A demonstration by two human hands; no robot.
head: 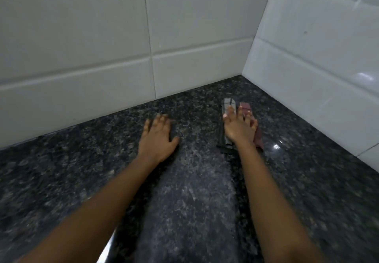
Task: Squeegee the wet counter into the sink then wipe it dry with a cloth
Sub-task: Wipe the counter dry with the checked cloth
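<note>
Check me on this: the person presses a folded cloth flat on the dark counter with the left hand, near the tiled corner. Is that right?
Not quite: the hand is wrong. The right hand presses the folded cloth flat on the dark counter, near the tiled corner. The left hand lies flat on bare stone beside it. The head view shows this.

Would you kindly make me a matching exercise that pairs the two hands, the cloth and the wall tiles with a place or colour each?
Column one:
1. left hand
2. right hand
3. cloth
4. wall tiles

Column two:
A. white and glossy
B. lying flat on the bare granite counter
C. grey, black and maroon, near the corner
D. resting on the cloth, fingers spread

Pairs: 1-B, 2-D, 3-C, 4-A
</note>
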